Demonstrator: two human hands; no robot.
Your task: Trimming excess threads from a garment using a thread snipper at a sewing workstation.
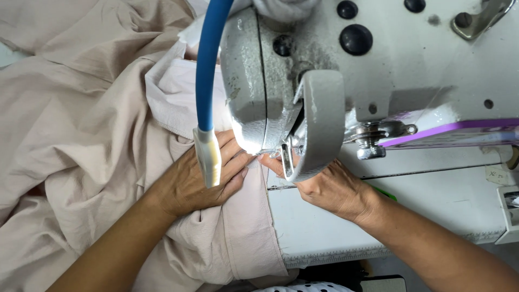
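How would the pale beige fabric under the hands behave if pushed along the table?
The beige fabric lies in deep, soft folds, so it is probably floppy and would bunch rather than slide flat. The left hand presses it flat, suggesting it needs holding. It looks thin, so likely light.

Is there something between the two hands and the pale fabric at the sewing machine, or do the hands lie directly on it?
Nothing visible stands between. The left hand lies flat on the pale fabric. The right hand touches its edge under the sewing machine head. The blue lamp arm only blocks the camera's view.
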